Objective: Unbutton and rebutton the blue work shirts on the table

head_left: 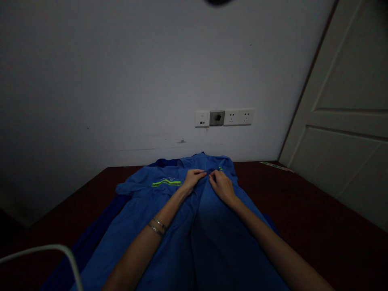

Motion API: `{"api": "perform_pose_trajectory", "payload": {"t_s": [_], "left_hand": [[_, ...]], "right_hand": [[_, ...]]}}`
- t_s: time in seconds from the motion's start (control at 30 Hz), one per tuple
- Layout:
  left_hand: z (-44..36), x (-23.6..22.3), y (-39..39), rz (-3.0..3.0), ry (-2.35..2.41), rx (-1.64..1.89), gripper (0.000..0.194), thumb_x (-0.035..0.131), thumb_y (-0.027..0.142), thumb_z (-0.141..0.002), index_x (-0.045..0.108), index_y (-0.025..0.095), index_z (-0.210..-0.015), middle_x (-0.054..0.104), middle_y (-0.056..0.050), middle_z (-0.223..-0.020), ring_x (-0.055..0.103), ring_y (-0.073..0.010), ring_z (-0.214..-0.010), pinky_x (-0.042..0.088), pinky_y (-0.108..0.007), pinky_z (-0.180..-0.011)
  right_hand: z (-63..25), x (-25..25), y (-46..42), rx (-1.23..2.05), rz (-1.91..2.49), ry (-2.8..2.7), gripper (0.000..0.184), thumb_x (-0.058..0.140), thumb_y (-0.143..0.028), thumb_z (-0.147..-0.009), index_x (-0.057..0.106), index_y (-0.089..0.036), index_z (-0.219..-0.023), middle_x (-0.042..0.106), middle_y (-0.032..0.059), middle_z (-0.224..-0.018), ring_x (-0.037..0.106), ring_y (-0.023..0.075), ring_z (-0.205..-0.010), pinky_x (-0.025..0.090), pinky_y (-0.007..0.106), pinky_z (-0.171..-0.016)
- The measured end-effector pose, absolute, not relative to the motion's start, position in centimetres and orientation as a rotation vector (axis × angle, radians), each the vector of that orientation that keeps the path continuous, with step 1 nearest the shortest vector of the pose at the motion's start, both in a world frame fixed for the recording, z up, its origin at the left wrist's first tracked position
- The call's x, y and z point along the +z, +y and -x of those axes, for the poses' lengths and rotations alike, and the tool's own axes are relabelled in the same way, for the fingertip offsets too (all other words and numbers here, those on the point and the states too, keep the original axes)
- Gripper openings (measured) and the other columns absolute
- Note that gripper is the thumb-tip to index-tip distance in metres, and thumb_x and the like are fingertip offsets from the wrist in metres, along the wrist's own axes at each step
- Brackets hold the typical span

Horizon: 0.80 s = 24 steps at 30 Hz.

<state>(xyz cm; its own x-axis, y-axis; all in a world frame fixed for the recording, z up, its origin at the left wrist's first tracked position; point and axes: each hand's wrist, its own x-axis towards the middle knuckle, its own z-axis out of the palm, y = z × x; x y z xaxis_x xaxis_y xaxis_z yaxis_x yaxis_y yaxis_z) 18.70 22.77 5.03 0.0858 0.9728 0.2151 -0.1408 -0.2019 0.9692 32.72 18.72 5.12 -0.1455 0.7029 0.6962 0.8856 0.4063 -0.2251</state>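
A blue work jacket (163, 214) with dark blue parts and yellow-green strips lies spread on a dark red-brown table. Near its upper front, my left hand (193, 180) pinches the cloth along the front opening. Close beside it, my right hand (222, 185) also grips the fabric, its fingertips almost meeting those of the left. Between the fingertips the cloth is bunched, and any small fastener there is too dark to make out. Two bracelets circle my left wrist.
The table (291, 206) meets a pale wall, where a row of sockets (238, 117) is mounted. A panelled door (345, 121) stands at the right. A narrow printed strip (275, 166) lies at the table's back right. One white cable (65, 248) curves through the lower left.
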Motion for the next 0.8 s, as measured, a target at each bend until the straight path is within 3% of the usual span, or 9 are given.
{"api": "perform_pose_trajectory", "payload": {"t_s": [0.47,0.8], "left_hand": [[-18.68,4.53,23.56,-1.077,0.872,1.398,0.030,0.075,0.020,-0.047,0.068,0.013,-0.076,0.067,-0.006,-0.073,0.059,-0.0150,-0.066,0.043,-0.029,-0.072],[-18.61,4.86,23.13,-0.995,0.784,1.387,0.034,0.074,0.022,-0.049,0.067,0.013,-0.081,0.067,-0.005,-0.074,0.059,-0.0136,-0.064,0.044,-0.027,-0.069]], "right_hand": [[-32.78,5.06,19.10,-0.212,1.221,-1.879,0.013,0.042,-0.026,-0.082,0.052,-0.019,-0.081,0.057,0.0038,-0.077,0.054,0.0162,-0.072,0.039,0.026,-0.064],[-32.90,4.85,19.34,-0.164,1.173,-1.879,0.015,0.041,-0.027,-0.082,0.052,-0.018,-0.082,0.057,0.0033,-0.077,0.053,0.0156,-0.071,0.039,0.026,-0.064]]}}
